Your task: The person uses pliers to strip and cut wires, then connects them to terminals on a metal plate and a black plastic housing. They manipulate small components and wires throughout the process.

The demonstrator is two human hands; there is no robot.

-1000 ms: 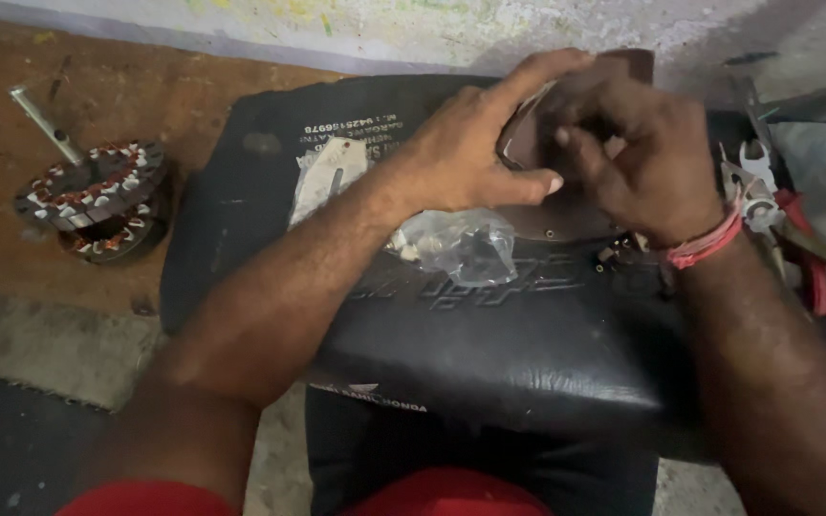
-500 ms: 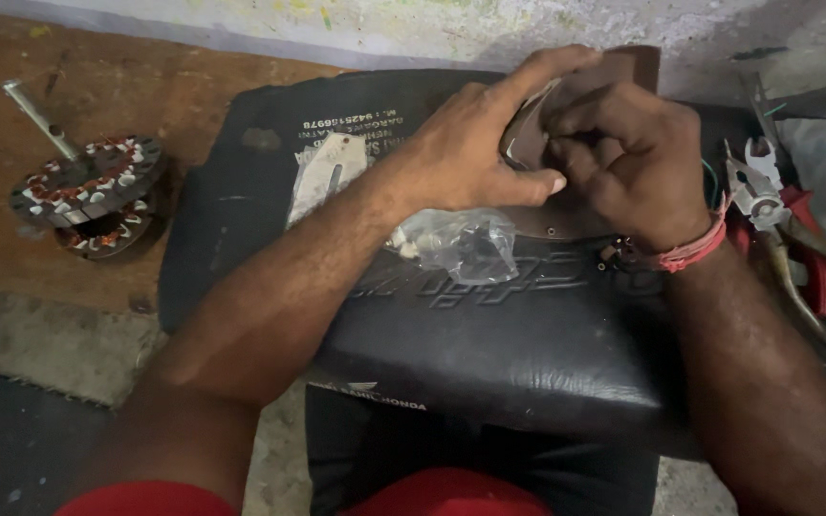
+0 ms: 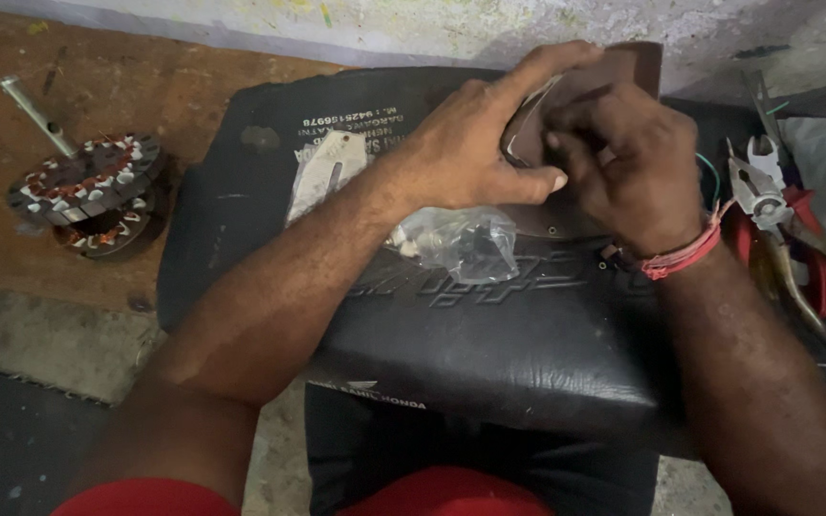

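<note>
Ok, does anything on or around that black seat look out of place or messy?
Mildly. A crumpled clear plastic bag lies loose on the black seat under the left hand, and the pliers lie heaped at the seat's right edge beside the right hand. Nothing looks spilled or broken.

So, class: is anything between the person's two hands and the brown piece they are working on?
Nothing visible. The left hand and right hand both grip the brown piece directly, above the black seat. The clear plastic bag lies below them, aside.

A worn black leather seat cushion (image 3: pixel 489 354) carries a crumpled clear plastic bag (image 3: pixel 466 244) and a pale paper tag (image 3: pixel 329 172); red-handled pliers (image 3: pixel 786 229) lie beside it
</note>
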